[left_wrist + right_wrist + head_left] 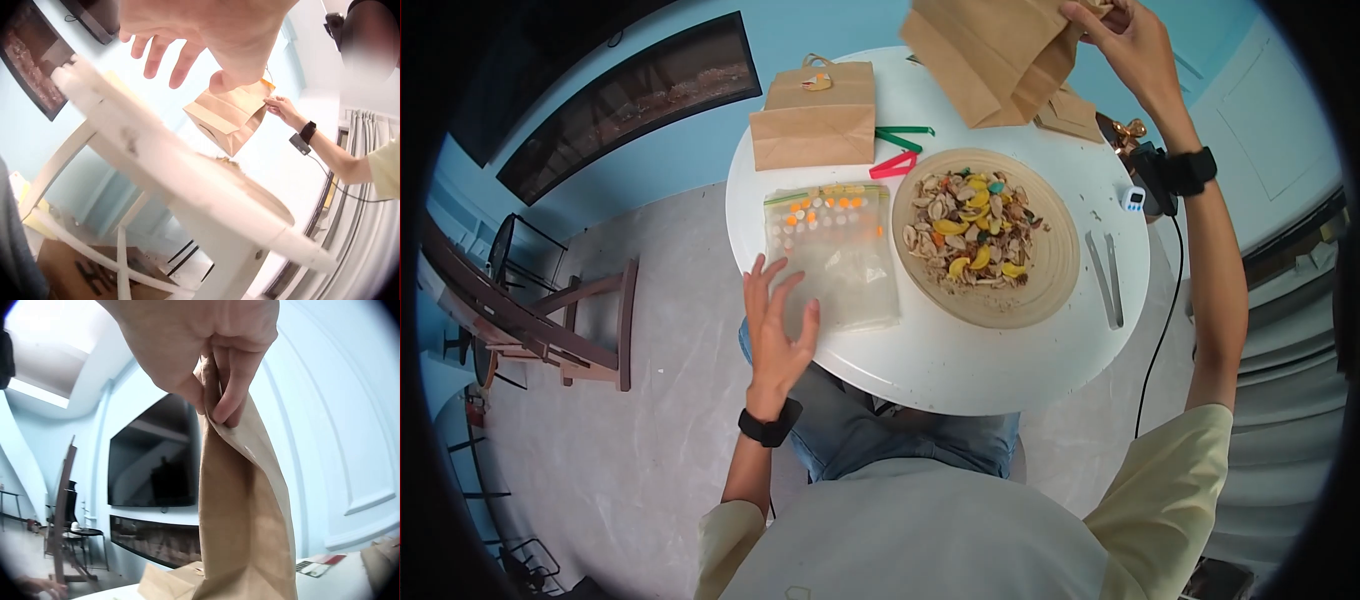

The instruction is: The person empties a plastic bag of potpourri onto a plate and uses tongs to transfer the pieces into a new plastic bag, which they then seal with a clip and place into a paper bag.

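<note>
My right hand [1135, 40] pinches the top edge of a brown paper bag [990, 60], lifted over the far side of the table. In the right wrist view the thumb and fingers [234, 394] grip the folded rim of that bag [244, 506]. My left hand [785, 320], fingers spread and holding nothing, hovers by the near left corner of a clear zip bag [850, 270] with orange and white dots. A round plate [1050, 290] bears a heap of dried petals and chips [975, 225], brown with yellow and green pieces.
Another brown paper bag [815, 125] stands at the back left. Near it lie a green clip [905, 135] and a pink clip [895, 163]. Metal tongs [1108, 280] and a small white timer [1133, 198] lie right of the plate. A cable [1165, 330] hangs from the right wrist.
</note>
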`<state>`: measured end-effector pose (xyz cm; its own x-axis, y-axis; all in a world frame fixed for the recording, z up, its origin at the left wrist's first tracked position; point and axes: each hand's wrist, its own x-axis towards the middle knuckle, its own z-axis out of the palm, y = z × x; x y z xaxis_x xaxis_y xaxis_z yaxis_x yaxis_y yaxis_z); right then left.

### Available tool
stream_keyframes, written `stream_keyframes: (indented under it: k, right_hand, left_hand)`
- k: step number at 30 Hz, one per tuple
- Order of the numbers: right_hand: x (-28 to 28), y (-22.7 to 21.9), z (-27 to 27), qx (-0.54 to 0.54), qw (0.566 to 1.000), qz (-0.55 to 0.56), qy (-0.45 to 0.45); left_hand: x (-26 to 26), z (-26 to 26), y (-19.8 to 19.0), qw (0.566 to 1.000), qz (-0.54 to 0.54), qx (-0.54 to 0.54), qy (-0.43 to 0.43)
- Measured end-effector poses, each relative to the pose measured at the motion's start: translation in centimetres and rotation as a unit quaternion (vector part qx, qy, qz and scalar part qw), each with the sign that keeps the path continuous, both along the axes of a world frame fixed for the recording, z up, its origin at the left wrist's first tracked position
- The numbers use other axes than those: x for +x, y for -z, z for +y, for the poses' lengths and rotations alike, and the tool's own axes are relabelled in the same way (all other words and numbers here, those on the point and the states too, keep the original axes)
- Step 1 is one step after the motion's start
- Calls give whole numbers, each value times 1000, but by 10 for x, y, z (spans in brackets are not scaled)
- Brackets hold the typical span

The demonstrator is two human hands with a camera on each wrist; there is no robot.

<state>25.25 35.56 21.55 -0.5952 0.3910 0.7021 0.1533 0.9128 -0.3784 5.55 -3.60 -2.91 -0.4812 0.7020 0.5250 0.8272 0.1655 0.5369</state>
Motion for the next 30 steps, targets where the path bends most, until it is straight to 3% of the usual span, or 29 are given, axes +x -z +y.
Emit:
stream_keyframes:
  k: [2, 4, 6, 8, 9, 10, 12, 13, 16, 17, 18, 21, 22, 25, 30]
  right_hand:
    - [15, 8, -14, -44, 998, 14, -40]
    - [13, 16, -39, -88, 992, 30, -84]
    - [8, 28, -84, -132, 982, 50, -129]
    - [-3, 36, -126, -173, 968, 73, -168]
    - [-9, 39, -150, -193, 959, 85, -187]
    - [-18, 42, -171, -213, 950, 97, -207]
    - [-25, 47, -210, -252, 927, 122, -249]
    - [-25, 47, -211, -270, 914, 135, -271]
    - [-25, 69, -221, -247, 918, 100, -293]
    - [-28, 79, -221, -231, 916, 102, -312]
    - [-30, 85, -220, -233, 913, 106, -318]
    - [-38, 103, -217, -91, 936, 151, -305]
    - [-38, 105, -216, -94, 934, 155, -309]
    - [-37, 106, -217, -229, 952, 6, -200]
    - [-38, 103, -216, -228, 955, 37, -185]
  left_hand:
    - [4, 1, -18, 1000, 0, 16, 6]
    - [12, 7, -32, 948, -271, 151, 68]
    - [17, 14, -39, 935, -307, 156, 83]
    - [18, 22, -38, 804, -527, 230, 150]
    - [16, 21, -34, 761, -596, 214, 138]
    - [18, 21, -35, 764, -595, 209, 138]
    - [21, 15, -37, 628, -680, 334, 175]
    - [21, 10, -34, 601, -692, 363, 169]
    - [11, -7, -32, 641, -653, 387, 110]
    - [7, -8, -28, 688, -610, 388, 64]
    - [4, -12, -27, 693, -605, 388, 59]
    - [-6, -27, -23, 680, -616, 395, 36]
    - [-12, -35, -19, 680, -612, 400, 46]
    - [-30, -55, -8, 693, -595, 405, 48]
    - [-40, -81, 0, 753, -553, 357, -4]
